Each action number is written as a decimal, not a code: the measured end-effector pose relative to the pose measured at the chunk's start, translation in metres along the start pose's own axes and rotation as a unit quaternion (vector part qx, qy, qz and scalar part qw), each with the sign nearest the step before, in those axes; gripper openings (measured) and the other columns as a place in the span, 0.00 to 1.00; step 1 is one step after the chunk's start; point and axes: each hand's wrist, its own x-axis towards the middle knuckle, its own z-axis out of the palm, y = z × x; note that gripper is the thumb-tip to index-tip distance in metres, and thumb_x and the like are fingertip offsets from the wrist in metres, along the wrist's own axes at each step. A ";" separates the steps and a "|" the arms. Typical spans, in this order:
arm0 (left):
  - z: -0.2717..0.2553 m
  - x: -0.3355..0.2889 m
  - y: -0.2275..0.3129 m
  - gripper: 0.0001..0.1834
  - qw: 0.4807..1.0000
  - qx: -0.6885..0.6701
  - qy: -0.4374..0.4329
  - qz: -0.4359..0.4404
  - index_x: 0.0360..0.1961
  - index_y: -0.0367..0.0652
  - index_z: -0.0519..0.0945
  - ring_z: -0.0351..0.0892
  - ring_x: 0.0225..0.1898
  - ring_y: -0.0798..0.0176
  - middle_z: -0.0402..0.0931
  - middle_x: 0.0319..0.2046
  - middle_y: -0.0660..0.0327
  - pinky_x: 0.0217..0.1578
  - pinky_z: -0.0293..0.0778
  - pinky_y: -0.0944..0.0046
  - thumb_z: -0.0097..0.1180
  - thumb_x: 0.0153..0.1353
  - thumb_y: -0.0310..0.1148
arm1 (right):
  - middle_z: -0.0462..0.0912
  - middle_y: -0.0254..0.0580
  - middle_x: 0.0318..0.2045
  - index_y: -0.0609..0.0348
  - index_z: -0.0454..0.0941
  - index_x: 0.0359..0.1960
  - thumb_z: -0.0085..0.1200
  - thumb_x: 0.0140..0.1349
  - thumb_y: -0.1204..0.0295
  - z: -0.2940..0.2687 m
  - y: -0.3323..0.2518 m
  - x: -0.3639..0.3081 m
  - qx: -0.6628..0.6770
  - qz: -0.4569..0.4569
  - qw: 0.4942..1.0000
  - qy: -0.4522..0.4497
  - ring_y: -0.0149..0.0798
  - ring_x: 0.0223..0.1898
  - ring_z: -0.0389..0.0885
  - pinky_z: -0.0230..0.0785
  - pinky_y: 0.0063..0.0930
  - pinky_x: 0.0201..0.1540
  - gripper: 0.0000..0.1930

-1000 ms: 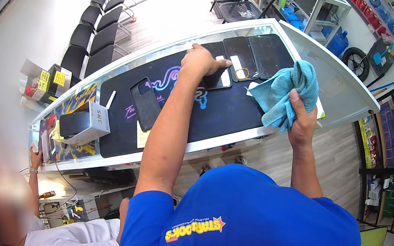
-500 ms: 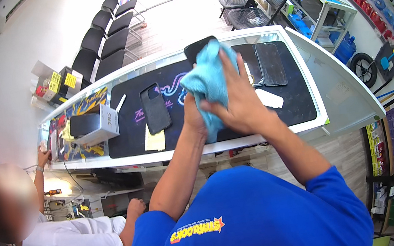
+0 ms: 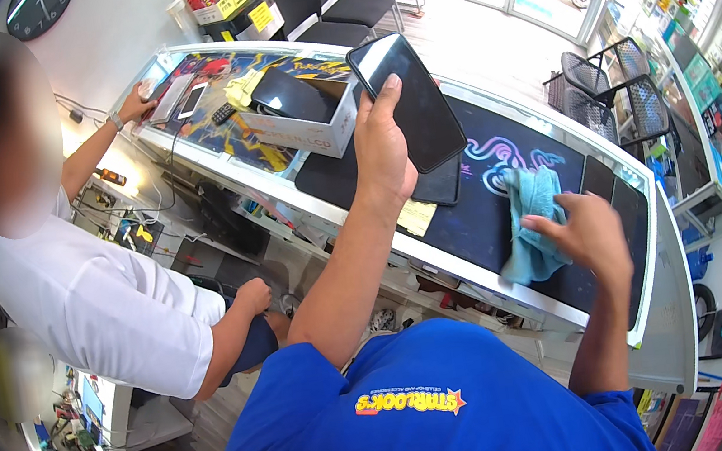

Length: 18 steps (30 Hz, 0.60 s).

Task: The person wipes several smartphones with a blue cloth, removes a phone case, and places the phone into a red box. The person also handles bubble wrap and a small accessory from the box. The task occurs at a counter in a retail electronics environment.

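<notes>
My left hand (image 3: 385,149) is closed around a black smartphone (image 3: 419,108), raised above the counter with its dark, glossy face showing. On the black mat (image 3: 481,237) at the right lies a crumpled light-blue cloth (image 3: 531,217). My right hand (image 3: 593,236) is beside this cloth, thumb and fingers apart, the thumb overlapping it in view; it seems to hold nothing. A dark phone case (image 3: 442,183) rests on the mat, partly hidden behind the raised phone. Two dark phones (image 3: 596,176) lie beyond my right hand, partly covered by it.
A white box (image 3: 303,128) with a black phone on it stands left on the glass counter. Yellow paper (image 3: 416,216) lies near the front edge. A person in a white shirt (image 3: 107,304) is at my left, one hand on the counter's far end. Black chairs (image 3: 360,7) stand beyond.
The view has turned left. My left hand has lifted the phone out to the left, out of the cloth. The cloth is now down on the mat, and my right hand has loosened from it.
</notes>
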 end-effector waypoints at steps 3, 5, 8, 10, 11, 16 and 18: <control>-0.003 -0.002 0.005 0.19 1.000 -0.014 0.016 0.011 0.67 0.45 0.74 0.86 0.58 0.56 0.84 0.57 0.53 0.61 0.82 0.51 0.53 0.80 0.37 | 0.89 0.62 0.55 0.64 0.86 0.60 0.69 0.65 0.42 -0.027 -0.014 0.028 0.119 -0.029 0.979 0.162 0.57 0.60 0.87 0.75 0.45 0.66 0.37; -0.004 0.001 0.000 0.20 0.999 -0.025 0.011 0.030 0.68 0.45 0.74 0.84 0.60 0.57 0.82 0.60 0.54 0.64 0.80 0.51 0.53 0.80 0.37 | 0.80 0.62 0.68 0.63 0.73 0.74 0.63 0.71 0.44 -0.026 -0.059 0.068 0.296 -0.237 0.906 0.187 0.53 0.70 0.79 0.70 0.47 0.71 0.41; 0.009 0.016 0.007 0.22 0.985 0.104 -0.034 0.131 0.70 0.41 0.72 0.80 0.63 0.60 0.78 0.62 0.55 0.66 0.75 0.57 0.51 0.81 0.37 | 0.74 0.62 0.72 0.63 0.58 0.82 0.60 0.72 0.38 0.000 -0.146 0.137 0.533 -0.302 0.786 0.082 0.50 0.71 0.74 0.65 0.39 0.73 0.50; -0.016 0.047 0.017 0.26 0.915 0.299 0.001 0.270 0.73 0.36 0.67 0.76 0.66 0.59 0.74 0.64 0.52 0.67 0.72 0.61 0.50 0.81 0.36 | 0.77 0.62 0.67 0.68 0.62 0.78 0.68 0.62 0.34 0.001 -0.213 0.157 0.597 -0.296 0.744 0.060 0.49 0.68 0.77 0.69 0.37 0.70 0.56; -0.018 0.054 0.037 0.29 0.883 0.376 0.008 0.281 0.76 0.35 0.64 0.74 0.68 0.57 0.69 0.69 0.49 0.66 0.73 0.60 0.50 0.78 0.33 | 0.78 0.61 0.65 0.70 0.62 0.77 0.71 0.60 0.35 -0.002 -0.230 0.167 0.642 -0.285 0.712 0.030 0.48 0.66 0.79 0.71 0.36 0.68 0.58; -0.056 0.059 0.114 0.38 0.834 0.456 -0.036 0.307 0.79 0.39 0.65 0.71 0.70 0.57 0.67 0.72 0.52 0.73 0.63 0.60 0.51 0.67 0.29 | 0.78 0.45 0.51 0.68 0.66 0.68 0.76 0.58 0.40 0.009 -0.302 0.217 0.739 -0.333 0.585 -0.025 0.34 0.53 0.79 0.74 0.27 0.57 0.51; -0.081 0.056 0.128 0.35 0.868 0.371 0.027 0.330 0.77 0.34 0.66 0.64 0.75 0.51 0.63 0.75 0.48 0.75 0.61 0.55 0.52 0.70 0.32 | 0.78 0.45 0.52 0.68 0.65 0.68 0.77 0.57 0.41 0.022 -0.309 0.230 0.702 -0.340 0.626 -0.012 0.33 0.53 0.79 0.73 0.26 0.57 0.51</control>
